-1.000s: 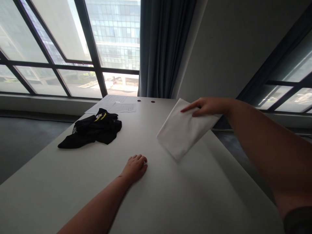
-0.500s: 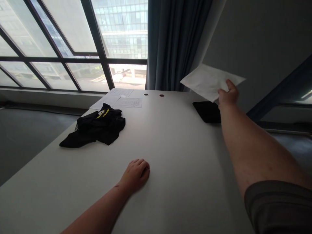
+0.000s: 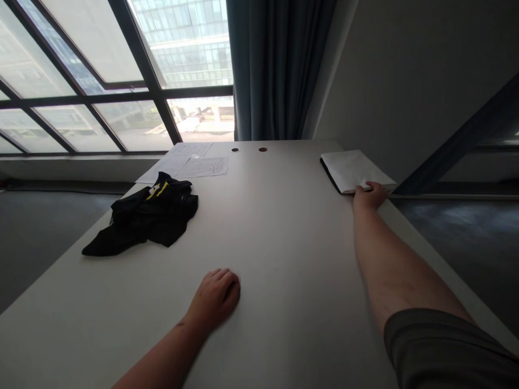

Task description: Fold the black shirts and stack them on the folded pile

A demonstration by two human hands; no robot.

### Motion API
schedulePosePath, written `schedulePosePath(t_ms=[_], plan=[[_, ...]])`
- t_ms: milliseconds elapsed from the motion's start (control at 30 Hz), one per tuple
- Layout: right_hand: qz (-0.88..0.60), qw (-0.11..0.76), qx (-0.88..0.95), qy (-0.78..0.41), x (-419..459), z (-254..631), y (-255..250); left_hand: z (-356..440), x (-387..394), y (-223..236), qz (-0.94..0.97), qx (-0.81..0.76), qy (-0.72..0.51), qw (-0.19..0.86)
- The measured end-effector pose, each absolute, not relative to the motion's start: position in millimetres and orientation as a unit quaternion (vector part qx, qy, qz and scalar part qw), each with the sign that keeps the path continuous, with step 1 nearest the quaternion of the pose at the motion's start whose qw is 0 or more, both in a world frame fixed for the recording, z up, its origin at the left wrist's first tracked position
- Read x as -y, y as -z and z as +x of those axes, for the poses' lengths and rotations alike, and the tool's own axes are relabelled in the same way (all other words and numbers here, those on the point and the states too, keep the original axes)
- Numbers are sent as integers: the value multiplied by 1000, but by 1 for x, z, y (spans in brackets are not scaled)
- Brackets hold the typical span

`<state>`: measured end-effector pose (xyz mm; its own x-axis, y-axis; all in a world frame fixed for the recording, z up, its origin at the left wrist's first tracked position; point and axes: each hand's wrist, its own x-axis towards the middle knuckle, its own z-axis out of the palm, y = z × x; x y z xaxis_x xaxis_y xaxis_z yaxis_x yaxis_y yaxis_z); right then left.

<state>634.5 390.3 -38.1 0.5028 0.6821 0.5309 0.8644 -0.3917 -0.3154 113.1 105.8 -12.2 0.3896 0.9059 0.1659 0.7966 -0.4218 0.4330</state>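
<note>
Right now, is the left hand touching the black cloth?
No, the left hand rests on the white table, whose surface shows between it and the black cloth.

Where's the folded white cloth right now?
In the head view, the folded white cloth lies toward the far right of the white table, on top of a flat black item, with the right hand at its near edge.
</note>
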Motion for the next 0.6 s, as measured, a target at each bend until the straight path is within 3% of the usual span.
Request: schedulePosePath(t_ms=[167, 600], plan=[[-847, 269, 444, 113, -377, 612, 49, 113, -106, 12, 820, -520, -193, 144], [-833, 77, 548, -1, -295, 511, 59, 120, -125, 15, 828, -516, -180, 129]])
